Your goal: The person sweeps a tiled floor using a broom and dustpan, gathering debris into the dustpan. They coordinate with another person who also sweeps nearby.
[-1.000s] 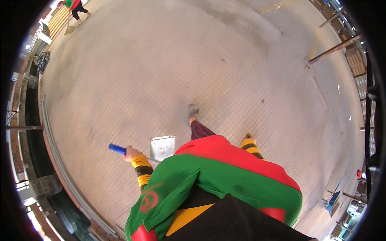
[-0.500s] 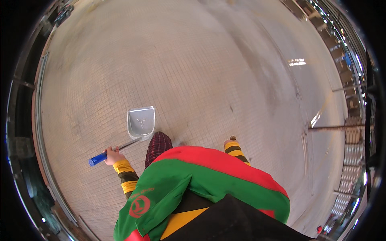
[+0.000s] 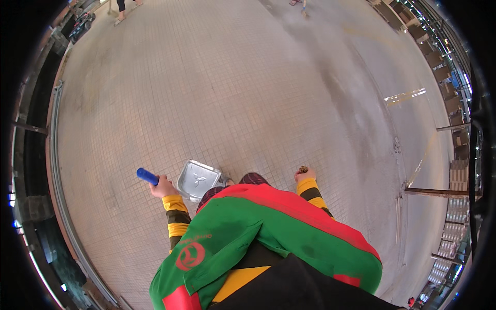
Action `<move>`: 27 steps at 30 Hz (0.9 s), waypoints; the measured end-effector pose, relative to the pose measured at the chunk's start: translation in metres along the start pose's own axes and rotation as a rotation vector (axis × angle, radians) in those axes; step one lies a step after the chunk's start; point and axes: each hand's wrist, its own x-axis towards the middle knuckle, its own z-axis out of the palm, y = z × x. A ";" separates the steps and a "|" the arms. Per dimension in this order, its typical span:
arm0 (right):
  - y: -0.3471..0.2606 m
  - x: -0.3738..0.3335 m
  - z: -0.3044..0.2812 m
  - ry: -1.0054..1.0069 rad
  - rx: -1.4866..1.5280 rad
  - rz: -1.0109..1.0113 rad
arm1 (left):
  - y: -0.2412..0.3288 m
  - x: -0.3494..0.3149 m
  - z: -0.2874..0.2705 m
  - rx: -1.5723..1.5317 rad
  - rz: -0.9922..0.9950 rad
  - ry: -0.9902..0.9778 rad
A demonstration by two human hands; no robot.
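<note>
My left hand is closed round the blue grip of a long-handled metal dustpan. The silver pan hangs or rests low, right of that hand and in front of my legs; whether it touches the floor I cannot tell. A raised mark shows on the pan's face, and the shaft is hidden now. On my right, my right hand is closed round a small brown, rough-looking thing, of which only the top shows. Striped yellow and dark sleeves cover both forearms.
Small floor tiles spread ahead, with a smoother grey strip to the right. Far ahead on the left are a person's legs; other feet show at the top. Stacked cartons line the right, a metal rail the left.
The dustpan has swung right and turned, its pan now closer to my legs. Its grip has moved up and right with my left hand. People's feet have come into view at the top.
</note>
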 end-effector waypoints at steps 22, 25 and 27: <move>-0.071 -0.015 0.488 -0.243 0.125 0.402 | 0.099 0.062 0.300 -0.254 -0.014 0.184; -0.067 -0.015 0.554 -0.371 0.070 0.584 | 0.096 0.073 0.322 -0.379 0.083 0.133; -0.064 -0.007 0.590 -0.461 0.089 0.632 | 0.095 0.081 0.340 -0.408 0.049 0.107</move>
